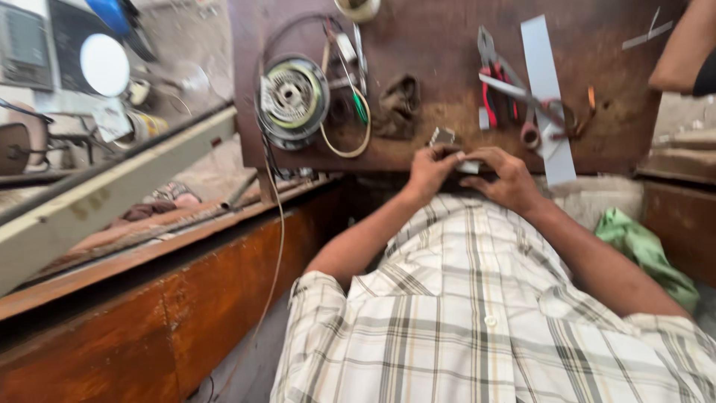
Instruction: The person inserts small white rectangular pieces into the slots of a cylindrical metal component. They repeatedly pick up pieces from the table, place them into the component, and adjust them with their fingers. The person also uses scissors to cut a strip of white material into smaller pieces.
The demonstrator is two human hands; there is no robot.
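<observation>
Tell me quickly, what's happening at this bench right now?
A person in a checked shirt holds a small pale strip between both hands, left hand and right hand, at the near edge of a brown workbench. On the bench lie a round motor winding, red-handled pliers and a long grey strip. Another person's arm shows at the far right.
</observation>
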